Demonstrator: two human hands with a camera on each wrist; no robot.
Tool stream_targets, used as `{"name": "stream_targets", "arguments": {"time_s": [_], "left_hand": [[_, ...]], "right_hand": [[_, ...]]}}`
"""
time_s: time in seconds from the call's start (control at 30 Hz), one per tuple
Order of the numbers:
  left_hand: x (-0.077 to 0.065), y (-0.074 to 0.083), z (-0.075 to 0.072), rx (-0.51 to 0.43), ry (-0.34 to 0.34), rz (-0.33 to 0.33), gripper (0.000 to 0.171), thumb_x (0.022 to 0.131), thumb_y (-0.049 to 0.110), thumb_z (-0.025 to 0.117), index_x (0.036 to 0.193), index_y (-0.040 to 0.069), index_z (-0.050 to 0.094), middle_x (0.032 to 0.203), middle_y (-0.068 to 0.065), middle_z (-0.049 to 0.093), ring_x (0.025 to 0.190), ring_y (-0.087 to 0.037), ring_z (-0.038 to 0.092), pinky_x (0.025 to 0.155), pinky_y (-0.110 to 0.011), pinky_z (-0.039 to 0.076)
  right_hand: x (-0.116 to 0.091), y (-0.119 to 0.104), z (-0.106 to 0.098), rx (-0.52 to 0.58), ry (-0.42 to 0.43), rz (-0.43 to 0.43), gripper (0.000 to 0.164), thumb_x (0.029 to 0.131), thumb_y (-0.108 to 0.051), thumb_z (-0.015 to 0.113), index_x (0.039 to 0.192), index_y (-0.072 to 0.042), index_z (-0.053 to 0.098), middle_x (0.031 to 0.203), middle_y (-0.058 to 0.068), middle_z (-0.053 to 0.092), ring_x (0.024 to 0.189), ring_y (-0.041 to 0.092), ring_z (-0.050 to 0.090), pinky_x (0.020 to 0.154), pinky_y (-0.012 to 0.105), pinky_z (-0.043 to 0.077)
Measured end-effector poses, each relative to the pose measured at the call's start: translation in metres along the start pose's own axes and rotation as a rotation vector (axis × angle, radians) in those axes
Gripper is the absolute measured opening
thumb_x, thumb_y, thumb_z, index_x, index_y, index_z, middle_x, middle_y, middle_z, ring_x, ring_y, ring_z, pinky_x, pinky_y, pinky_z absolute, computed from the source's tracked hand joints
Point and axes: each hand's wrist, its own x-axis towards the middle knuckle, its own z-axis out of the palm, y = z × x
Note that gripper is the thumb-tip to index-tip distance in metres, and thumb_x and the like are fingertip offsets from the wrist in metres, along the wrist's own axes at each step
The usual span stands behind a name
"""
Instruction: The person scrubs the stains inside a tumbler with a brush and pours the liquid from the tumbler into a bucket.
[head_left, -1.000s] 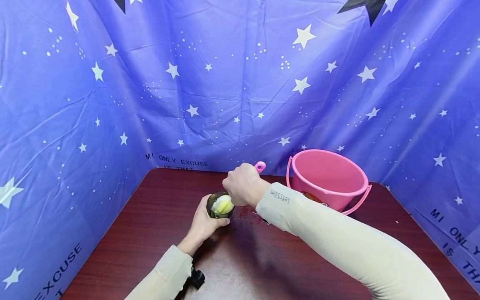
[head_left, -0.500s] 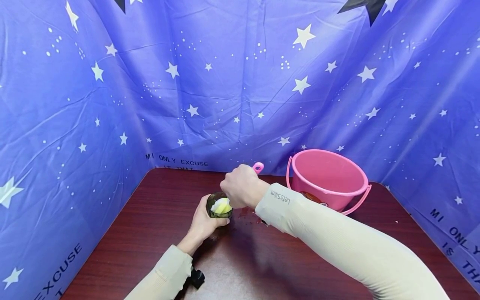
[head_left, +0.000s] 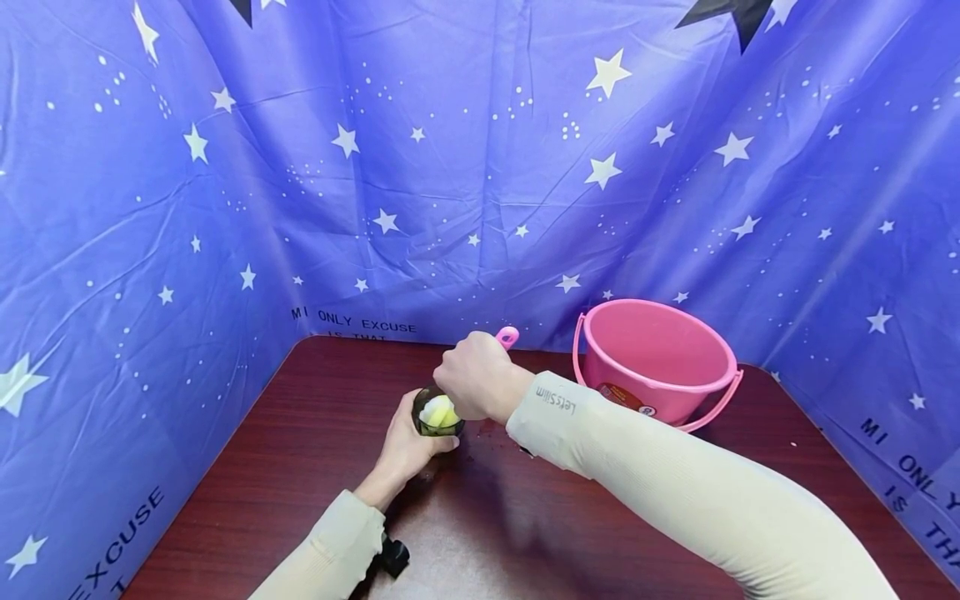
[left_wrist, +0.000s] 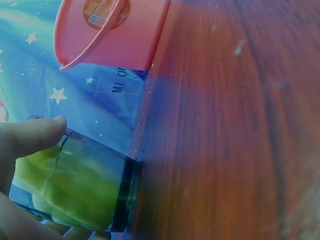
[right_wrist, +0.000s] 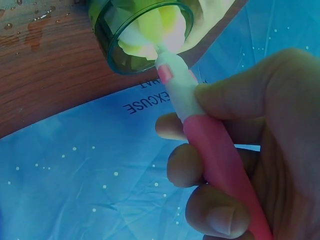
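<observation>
My left hand point(head_left: 405, 446) holds a dark green drinking glass point(left_wrist: 90, 185), thumb along one side and fingers partly hidden behind it. The glass stands on the table, its mouth showing from above in the head view. A sponge cup brush point(right_wrist: 220, 145) with a pink and white handle is gripped in my right hand point(head_left: 480, 375), thumb pressed on the white part near the neck. The brush's yellow and white sponge head point(right_wrist: 160, 27) sits inside the glass. Past the right fist, only the pink loop end point(head_left: 507, 337) of the handle shows in the head view.
A pink bucket point(head_left: 645, 342) with a hanging handle stands at the back right of the dark red wooden table point(head_left: 247, 500). Water drops point(right_wrist: 37, 22) wet the tabletop beside the glass. A blue star-printed curtain point(head_left: 450, 167) surrounds the table's back and sides.
My right hand has shifted slightly left and down with the brush, and its loop end has moved left too. The left hand has stayed in place around the glass.
</observation>
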Motion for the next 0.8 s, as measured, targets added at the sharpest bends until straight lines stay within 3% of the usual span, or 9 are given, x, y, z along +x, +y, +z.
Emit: {"name": "stream_targets", "arguments": {"time_s": [0.37,0.8], "left_hand": [[0.0012,-0.0028,0.0011,0.013,0.000,0.041,0.082,0.054,0.005,0.087,0.127,0.009,0.049,0.114,-0.007,0.060,0.103,-0.023,0.055,0.091,-0.040,0.043],[0.0020,-0.0026,0.0017,0.030,-0.005,0.029,0.083,0.054,0.005,0.088,0.127,0.011,0.048,0.117,-0.008,0.059,0.106,-0.025,0.054,0.093,-0.042,0.041]], "right_hand": [[0.0009,0.0017,0.0029,-0.025,0.010,0.013,0.005,0.075,-0.029,0.066,0.073,-0.025,0.066,0.067,-0.005,0.061,0.055,0.017,0.053,0.047,0.035,0.045],[0.0012,0.0065,0.0072,0.017,-0.011,0.060,0.006,0.074,-0.029,0.065,0.070,-0.024,0.064,0.065,-0.004,0.060,0.052,0.016,0.051,0.045,0.036,0.045]]}}
